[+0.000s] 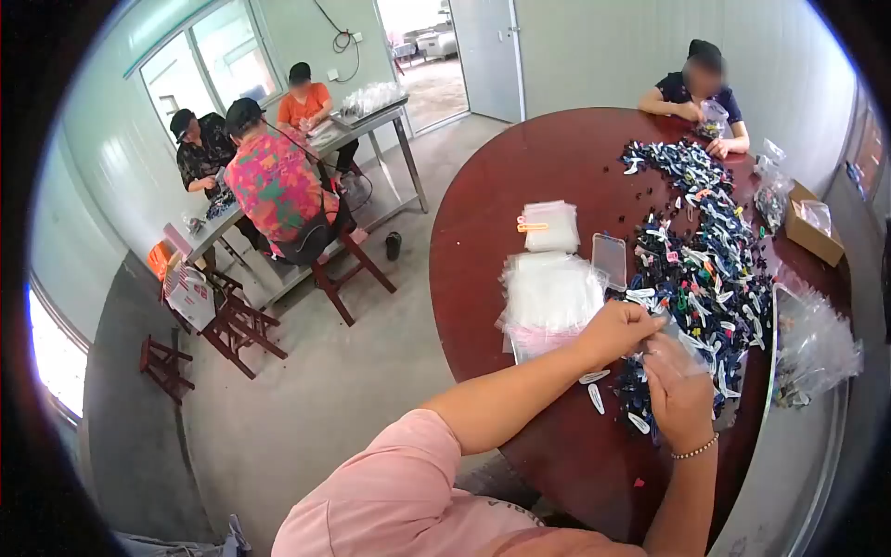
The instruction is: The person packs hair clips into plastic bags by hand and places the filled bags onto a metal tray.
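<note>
A clear bag (pixel 689 357) is over the clip pile's (pixel 710 265) near end, the left hand (pixel 620 332) pinching it, the right hand's (pixel 682 395) fingers curled closed on it. Left of the pile: bag stack (pixel 554 295), case (pixel 609 262). Right: bagged goods (pixel 817 343), box (pixel 817 237). The table (pixel 483 204) is bare far left of the pile, out to its curved edge.
</note>
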A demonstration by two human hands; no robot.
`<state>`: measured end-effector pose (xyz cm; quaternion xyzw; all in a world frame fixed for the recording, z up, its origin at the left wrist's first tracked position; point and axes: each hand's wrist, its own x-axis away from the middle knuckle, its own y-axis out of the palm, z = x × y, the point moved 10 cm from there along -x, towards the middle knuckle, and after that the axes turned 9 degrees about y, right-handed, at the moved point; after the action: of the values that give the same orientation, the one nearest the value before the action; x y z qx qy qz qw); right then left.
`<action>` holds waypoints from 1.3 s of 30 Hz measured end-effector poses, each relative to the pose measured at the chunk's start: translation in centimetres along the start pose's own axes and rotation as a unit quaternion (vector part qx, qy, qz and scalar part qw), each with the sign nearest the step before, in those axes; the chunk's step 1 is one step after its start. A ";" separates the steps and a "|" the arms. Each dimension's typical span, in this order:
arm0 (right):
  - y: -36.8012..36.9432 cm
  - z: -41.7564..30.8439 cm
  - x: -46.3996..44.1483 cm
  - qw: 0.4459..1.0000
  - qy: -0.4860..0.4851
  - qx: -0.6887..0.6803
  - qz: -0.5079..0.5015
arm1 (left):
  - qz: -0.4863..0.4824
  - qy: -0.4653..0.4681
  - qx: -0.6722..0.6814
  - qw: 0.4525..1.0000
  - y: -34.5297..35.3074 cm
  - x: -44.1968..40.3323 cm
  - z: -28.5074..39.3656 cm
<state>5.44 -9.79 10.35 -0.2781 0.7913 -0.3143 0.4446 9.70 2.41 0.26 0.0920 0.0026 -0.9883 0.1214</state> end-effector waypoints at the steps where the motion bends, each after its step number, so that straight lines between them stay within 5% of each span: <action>1: -0.1 -0.2 0.0 1.000 -0.005 0.000 0.008 | 0.008 0.000 0.002 1.000 -0.2 0.0 -0.1; 39: 1.4 0.8 0.4 1.000 -0.013 0.024 -0.015 | -0.012 0.037 -0.001 0.999 0.4 -0.5 0.0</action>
<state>5.76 -9.37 8.75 -0.2834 0.7737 -0.3359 0.4564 10.24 2.10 0.31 0.1286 0.0096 -0.9856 0.1095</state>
